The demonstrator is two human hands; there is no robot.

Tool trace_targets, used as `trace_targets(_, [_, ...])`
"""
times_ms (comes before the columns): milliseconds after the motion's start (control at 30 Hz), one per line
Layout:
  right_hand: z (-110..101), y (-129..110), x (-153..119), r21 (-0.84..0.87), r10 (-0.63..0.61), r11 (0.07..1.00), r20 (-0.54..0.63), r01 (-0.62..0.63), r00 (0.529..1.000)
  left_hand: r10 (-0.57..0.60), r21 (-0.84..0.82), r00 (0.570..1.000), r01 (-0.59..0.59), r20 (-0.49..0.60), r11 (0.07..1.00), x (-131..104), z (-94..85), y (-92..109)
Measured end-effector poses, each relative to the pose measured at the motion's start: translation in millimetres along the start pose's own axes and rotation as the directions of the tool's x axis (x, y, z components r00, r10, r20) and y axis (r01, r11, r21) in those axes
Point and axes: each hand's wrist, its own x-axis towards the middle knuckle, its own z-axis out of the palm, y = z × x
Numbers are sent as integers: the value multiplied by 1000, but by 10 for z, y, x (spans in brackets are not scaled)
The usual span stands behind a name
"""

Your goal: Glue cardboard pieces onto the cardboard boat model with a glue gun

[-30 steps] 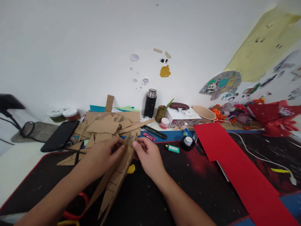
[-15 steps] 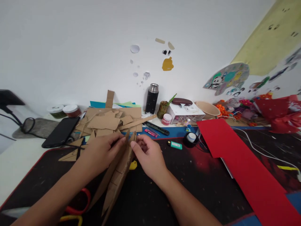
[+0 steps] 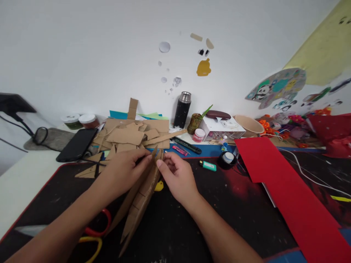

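A long folded cardboard piece [image 3: 142,197], made of narrow strips that meet near the far end, stands slanted above the dark mat. My left hand [image 3: 128,168] pinches its left strip near the far tip. My right hand [image 3: 178,175] has thumb and fingers closed on the far end of its right side. The two hands are a short gap apart. Scissors with red and yellow handles [image 3: 105,223] lie below my left forearm, partly hidden by it. A small yellow object [image 3: 159,186] shows just behind the cardboard.
Cardboard scraps [image 3: 126,135] are piled at the back, beside a black phone [image 3: 78,144]. A black thermos [image 3: 182,111], a green cutter [image 3: 188,145] and a teal lighter [image 3: 208,166] sit farther right. Red card [image 3: 285,190] covers the right side of the mat [image 3: 227,215].
The whole view has shifted, so most things appear farther right and the back objects slightly higher. Both hands keep their hold on the cardboard with little change.
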Motion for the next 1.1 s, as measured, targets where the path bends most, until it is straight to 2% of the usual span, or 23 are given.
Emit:
trace_targets(100, [3,-3,-3,15,39,999,13,-39,999,0,-25,1000,1,13,1000,-6,13,-6])
trace_targets(233, [14,6,-16,-49,5,999,15,-4,1000,7,-9,1000,-7,7,1000,0,29,-14])
trace_targets(367, [21,10,-26,-50,38,998,16,-37,999,2,-15,1000,-2,22,1000,8,32,-17])
trace_targets(467, [11,-1,-34,-112,9,994,19,-7,1000,-16,-35,999,17,34,999,6,42,-33])
trace_targets(700, [-10,-40,-45,-99,-9,995,44,13,999,-30,-73,999,33,29,997,22,46,-56])
trace_targets(1100, [-9,-69,-62,-175,-30,984,63,40,998,-8,-18,1000,9,20,1000,3,79,-65])
